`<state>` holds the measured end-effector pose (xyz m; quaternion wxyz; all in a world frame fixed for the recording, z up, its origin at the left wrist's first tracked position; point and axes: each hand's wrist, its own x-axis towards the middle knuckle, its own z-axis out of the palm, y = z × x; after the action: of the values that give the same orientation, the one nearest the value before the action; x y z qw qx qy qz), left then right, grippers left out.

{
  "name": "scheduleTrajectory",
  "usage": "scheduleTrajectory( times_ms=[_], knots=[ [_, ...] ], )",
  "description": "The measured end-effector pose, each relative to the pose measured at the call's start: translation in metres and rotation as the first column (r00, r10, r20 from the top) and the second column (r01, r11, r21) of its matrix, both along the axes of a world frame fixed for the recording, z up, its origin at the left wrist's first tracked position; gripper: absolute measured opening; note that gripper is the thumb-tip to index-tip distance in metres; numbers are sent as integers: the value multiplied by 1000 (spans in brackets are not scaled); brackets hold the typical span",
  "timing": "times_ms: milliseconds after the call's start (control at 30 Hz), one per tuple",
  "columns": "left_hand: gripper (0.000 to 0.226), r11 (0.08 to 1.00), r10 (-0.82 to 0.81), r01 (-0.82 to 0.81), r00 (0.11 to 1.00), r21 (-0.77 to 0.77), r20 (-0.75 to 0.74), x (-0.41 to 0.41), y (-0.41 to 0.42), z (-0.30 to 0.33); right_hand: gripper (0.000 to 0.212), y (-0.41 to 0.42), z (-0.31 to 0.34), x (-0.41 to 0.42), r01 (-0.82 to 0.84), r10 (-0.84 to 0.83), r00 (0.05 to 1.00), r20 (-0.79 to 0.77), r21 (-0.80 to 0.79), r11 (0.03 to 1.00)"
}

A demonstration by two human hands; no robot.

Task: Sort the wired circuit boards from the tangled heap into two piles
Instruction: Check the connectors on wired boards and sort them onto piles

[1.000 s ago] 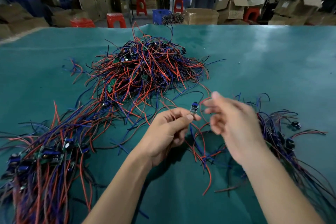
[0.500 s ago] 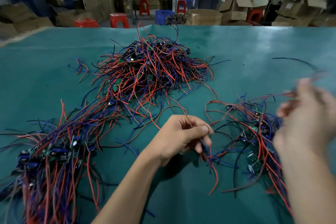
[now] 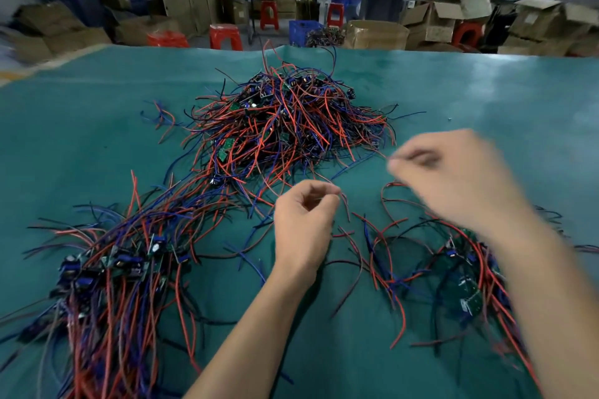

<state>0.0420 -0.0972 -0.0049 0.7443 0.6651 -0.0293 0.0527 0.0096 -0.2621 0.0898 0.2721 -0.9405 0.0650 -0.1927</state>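
On the teal table (image 3: 486,100), my left hand (image 3: 304,220) hangs loosely curled over stray red and blue wires w/ nothing clearly held, and my right hand (image 3: 453,178) is too blurred to tell its grip; the tangled heap (image 3: 285,126) sits centre-back, one sorted pile (image 3: 113,269) front-left, a 2nd pile (image 3: 466,275) front-right under my right forearm. Risk, I'd say: a lead snagging in the heap could drag extra boards along, or my forearm could sweep the right pile. Containers: cardboard boxes (image 3: 376,34) and a blue crate (image 3: 304,31) beyond the table, contents not clear.
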Motion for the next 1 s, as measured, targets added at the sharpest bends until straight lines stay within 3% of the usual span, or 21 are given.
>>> scheduleTrajectory(
  times_ms=[100, 233, 333, 533, 667, 733, 833, 1000],
  knots=[
    [16, 984, 167, -166, 986, 63, -15, 4, 5, -1, 16, 48, -26, 54, -88, 52, 973, -224, -154, 984],
    [12, 961, 268, -259, 959, 100, -91, 7, 11, 0, 46, 86, -62, 102, -31, -45, 947, -318, -229, 973],
    [19, 951, 307, -299, 946, 83, -105, 11, 13, 1, 45, 92, -74, 118, -15, -69, 934, -350, -232, 973],
    [20, 956, 290, -284, 952, 75, -95, 10, 12, -1, 32, 63, -60, 113, -139, 30, 908, -418, -234, 962],
    [19, 964, 264, -259, 959, 65, -102, 12, 12, -4, 43, 19, -41, 89, -104, 67, 924, -376, -77, 992],
    [18, 977, 209, -204, 973, 61, -102, 12, 11, -3, 34, 2, -36, 71, -83, 115, 921, -371, 102, 991],
    [12, 998, 54, -50, 989, 31, -134, 9, 7, 0, 30, -8, -38, 40, -65, 209, 908, -364, 371, 926],
    [21, 976, -216, 210, 962, -48, -169, 4, 2, 5, 30, 7, -46, -9, -195, 391, 887, -245, 570, 798]
  ],
)
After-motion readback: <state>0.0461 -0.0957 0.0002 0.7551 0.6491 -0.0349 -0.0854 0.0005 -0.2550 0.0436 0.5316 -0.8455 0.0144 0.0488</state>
